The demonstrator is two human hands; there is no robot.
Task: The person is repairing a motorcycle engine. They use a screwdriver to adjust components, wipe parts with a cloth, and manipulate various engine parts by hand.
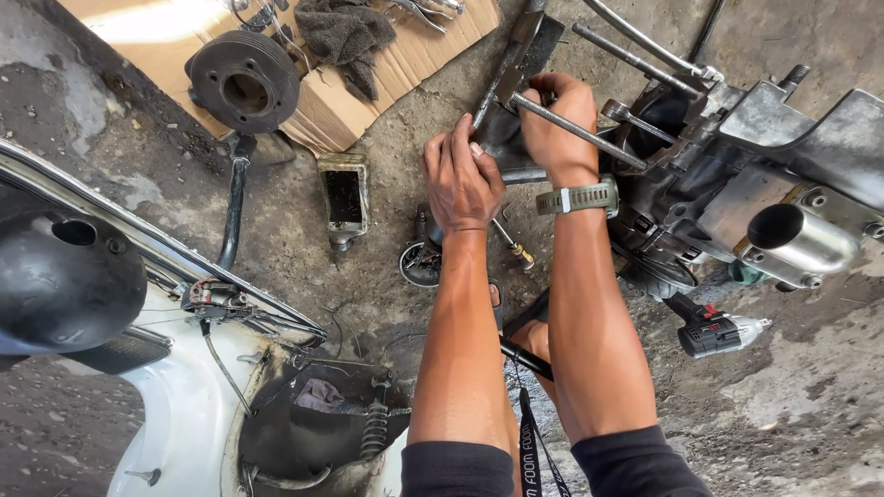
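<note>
Both hands work at the engine block (737,184), which lies on the concrete floor (810,387) at abt 2 o'clock from frame centre. Right hand (555,124), w/ a green watch (578,198) on the wrist, has its fingers wrapped tight round a long threaded stud (575,131) that sticks out of the block toward 10 o'clock; a second stud (635,60) runs parallel just above it at 1 o'clock. Left hand (460,179) sits just beside the right, at its 8 o'clock, fingers together and curled on sth. small & pale near the stud's free end; can't tell what it is. A screwdriver (512,247) lies on the floor under the left wrist, w/ a round metal part (422,264) near it at 9 o'clock. Chrome exhaust pipe (806,237) pokes from the block at 3 o'clock, and a cordless impact driver (718,333) lies below it at 4 o'clock. At 11 o'clock a finned cylinder (244,83) and a grey rag (345,32) rest on flattened cardboard (341,115). White scooter body (184,405) fills 7–8 o'clock, shock spring showing.
</note>
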